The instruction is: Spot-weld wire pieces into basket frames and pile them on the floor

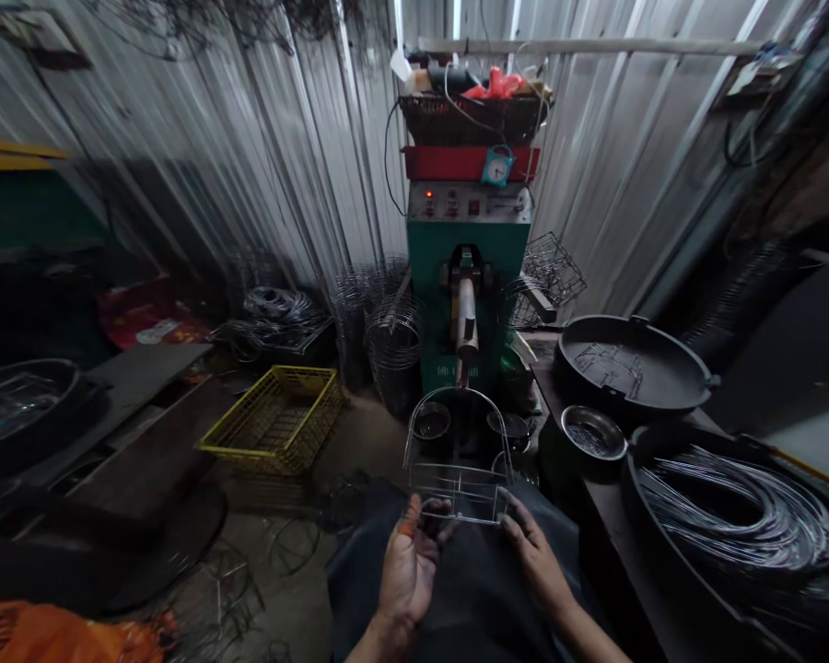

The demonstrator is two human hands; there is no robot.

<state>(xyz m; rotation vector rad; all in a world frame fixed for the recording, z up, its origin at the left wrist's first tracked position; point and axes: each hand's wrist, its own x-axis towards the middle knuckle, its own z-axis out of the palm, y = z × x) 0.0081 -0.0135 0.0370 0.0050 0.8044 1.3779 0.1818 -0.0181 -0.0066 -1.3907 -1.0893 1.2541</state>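
Between my two hands is a wire frame (458,468) with a tall curved arch at its far end and a small rectangular grid at the near end. My left hand (412,564) grips the grid's left corner, palm turned up and thumb on the wire. My right hand (529,545) pinches the right corner with thumb and fingers. The arch reaches up to the lower electrode arm of a green spot welding machine (428,276) straight ahead; whether they touch I cannot tell. A dark apron (470,599) covers my lap below the frame.
On the right bench stand a black tray (683,368) with small wire pieces, a metal bowl (592,433) and a big pan (639,516) of bundled wire rods (753,516). A yellow basket (239,448) sits on the left floor. Wire hoops (392,336) lean beside the machine.
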